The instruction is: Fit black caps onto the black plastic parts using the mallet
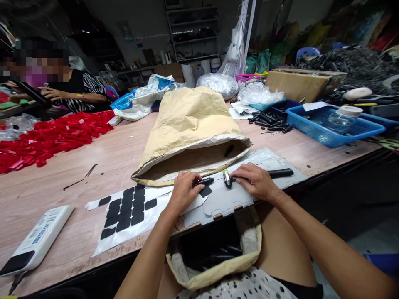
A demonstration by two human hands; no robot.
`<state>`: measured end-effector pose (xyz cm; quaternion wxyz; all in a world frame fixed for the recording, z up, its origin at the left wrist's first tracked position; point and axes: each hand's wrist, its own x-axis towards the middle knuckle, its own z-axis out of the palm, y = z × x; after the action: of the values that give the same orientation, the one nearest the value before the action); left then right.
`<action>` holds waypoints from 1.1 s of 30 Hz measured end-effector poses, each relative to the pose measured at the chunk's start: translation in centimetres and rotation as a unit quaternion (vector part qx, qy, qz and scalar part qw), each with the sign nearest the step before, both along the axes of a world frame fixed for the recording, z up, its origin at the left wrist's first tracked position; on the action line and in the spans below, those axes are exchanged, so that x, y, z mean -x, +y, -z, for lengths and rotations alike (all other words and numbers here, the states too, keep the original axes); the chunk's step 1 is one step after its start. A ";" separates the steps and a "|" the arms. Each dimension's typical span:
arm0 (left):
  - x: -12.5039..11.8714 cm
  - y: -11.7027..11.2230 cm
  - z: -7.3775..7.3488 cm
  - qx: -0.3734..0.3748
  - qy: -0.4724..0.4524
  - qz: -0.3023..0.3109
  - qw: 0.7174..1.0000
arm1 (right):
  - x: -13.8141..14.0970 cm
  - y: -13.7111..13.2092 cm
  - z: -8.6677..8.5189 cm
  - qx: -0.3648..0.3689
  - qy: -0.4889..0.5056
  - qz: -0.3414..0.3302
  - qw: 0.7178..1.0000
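My left hand (184, 189) is closed around a small black cylindrical part (206, 181), its tip poking out to the right over the cardboard. My right hand (254, 181) grips a black-handled tool (282, 172); the thick handle sticks out behind the hand, and a thin dark end points left. Between the hands a short cylinder with a yellow-green end (227, 178) rests on the grey cardboard sheet (232, 201). Left of it lies a white sheet with black rounded-square stickers (124, 211). A tan paper sack (190, 120) lies beyond, mouth toward me, with one dark piece inside.
Another open sack (218, 280) with black parts sits on my lap. Red parts (62, 137) are heaped at left, near a seated person (77, 89). A white device (39, 238) lies front left. Black parts (271, 121) and a blue tray (336, 139) stand at right.
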<state>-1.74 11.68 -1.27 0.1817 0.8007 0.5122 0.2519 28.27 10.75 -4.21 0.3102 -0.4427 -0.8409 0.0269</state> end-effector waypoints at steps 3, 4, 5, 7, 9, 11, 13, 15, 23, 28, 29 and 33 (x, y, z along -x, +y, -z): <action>-0.3 0.0 1.0 -0.005 -0.018 -0.009 1.000 | 0.0 0.1 0.1 0.004 -0.004 0.002 1.000; -0.4 0.1 1.2 -0.006 -0.021 -0.011 1.000 | -0.1 0.2 0.2 0.005 -0.008 0.004 1.000; -0.5 0.2 1.3 -0.006 -0.024 -0.013 1.000 | -0.1 0.3 0.2 0.006 -0.014 0.006 1.000; -0.4 0.3 1.5 -0.005 -0.032 -0.014 0.999 | -0.2 0.4 0.2 0.005 -0.025 0.002 1.000; -0.2 0.3 1.6 -0.001 -0.043 -0.011 0.999 | -0.1 0.4 -0.1 0.004 -0.030 -0.007 1.000; -0.1 0.3 1.6 0.005 -0.051 -0.008 0.999 | 0.5 0.1 -0.8 0.001 -0.015 -0.010 1.000; 0.0 0.2 1.5 0.007 -0.055 -0.008 0.998 | 1.8 -0.4 -1.7 -0.011 0.022 -0.007 1.000; 0.0 0.1 1.5 0.006 -0.059 -0.013 0.998 | 3.6 -1.0 -2.7 -0.023 0.068 -0.014 0.997; 0.1 0.0 1.4 -0.008 -0.059 -0.007 0.998 | 8.9 -1.9 -3.2 -0.033 0.065 -0.022 0.997; 0.0 0.0 1.4 -0.003 -0.071 -0.016 0.997 | 8.1 -1.5 -2.7 -0.045 0.072 0.015 0.996; 0.0 0.0 1.4 -0.001 -0.074 -0.016 0.997 | 7.9 -1.5 -2.7 -0.051 0.086 0.019 0.995; 0.0 0.1 1.5 -0.004 -0.072 -0.017 0.997 | 7.5 -1.6 -2.4 -0.051 0.071 0.019 0.996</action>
<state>-1.73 11.79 -2.76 0.2109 0.7725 0.5104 0.3135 20.76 9.17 -1.76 0.3914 -0.4394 -0.8085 0.0094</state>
